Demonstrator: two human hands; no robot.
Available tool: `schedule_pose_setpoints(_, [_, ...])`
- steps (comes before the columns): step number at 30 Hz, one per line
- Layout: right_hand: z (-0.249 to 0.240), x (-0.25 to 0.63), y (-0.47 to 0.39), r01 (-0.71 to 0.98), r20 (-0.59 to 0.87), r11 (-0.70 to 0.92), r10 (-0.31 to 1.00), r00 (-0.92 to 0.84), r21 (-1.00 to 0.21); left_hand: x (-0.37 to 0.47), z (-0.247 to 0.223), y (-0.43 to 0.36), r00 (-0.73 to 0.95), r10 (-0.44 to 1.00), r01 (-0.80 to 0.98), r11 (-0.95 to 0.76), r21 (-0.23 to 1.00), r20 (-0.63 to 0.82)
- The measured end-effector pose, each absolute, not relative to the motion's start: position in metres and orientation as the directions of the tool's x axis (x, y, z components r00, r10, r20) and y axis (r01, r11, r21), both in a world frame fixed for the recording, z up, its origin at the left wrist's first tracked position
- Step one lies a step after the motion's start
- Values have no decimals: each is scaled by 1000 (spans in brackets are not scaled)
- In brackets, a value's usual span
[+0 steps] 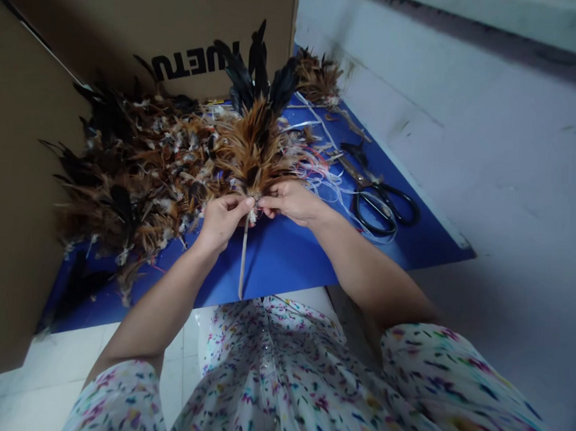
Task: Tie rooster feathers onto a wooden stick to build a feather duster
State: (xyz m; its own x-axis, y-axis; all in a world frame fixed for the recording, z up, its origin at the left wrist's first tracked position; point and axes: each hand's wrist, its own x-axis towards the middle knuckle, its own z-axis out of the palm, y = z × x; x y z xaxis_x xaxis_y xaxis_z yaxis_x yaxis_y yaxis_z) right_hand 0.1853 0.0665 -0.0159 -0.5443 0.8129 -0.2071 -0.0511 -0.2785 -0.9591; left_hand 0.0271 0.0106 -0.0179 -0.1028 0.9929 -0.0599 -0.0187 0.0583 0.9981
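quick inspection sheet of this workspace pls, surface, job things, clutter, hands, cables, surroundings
surface: blue table, bare near its front edge
job's things: feather bundle, black tips up, on a thin stick pointing towards the person
clutter: loose feather pile at left; strings and scissors at right; feather clump at the back
hands: left hand and right hand both pinch the bundle's base
cables: nothing seen
surroundings: carton behind, another at left; pale wall at right; tiled floor
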Motion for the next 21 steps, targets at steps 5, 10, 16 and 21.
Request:
schedule_pose_setpoints(5, [-12, 188, 64, -108, -215, -351, 759, -615, -930, 25, -22, 11, -136, 991, 84, 26, 996, -15])
schedule_pose_setpoints(10, [-17, 186, 64, -152, -187, -356, 754, -630, -922, 22, -27, 12, -146, 985, 317, -42, 948, 93])
schedule_pose_setpoints(16, [-15, 179, 58, -170, -215, -349, 823, -526, -921, 30, -17, 6, -143, 962, 630, -93, 771, 234])
schedule_pose_setpoints(21, [-14, 177, 57, -158, -213, -332, 836, -506, -930, 33, -16, 5, -117, 926, 739, -159, 654, 358])
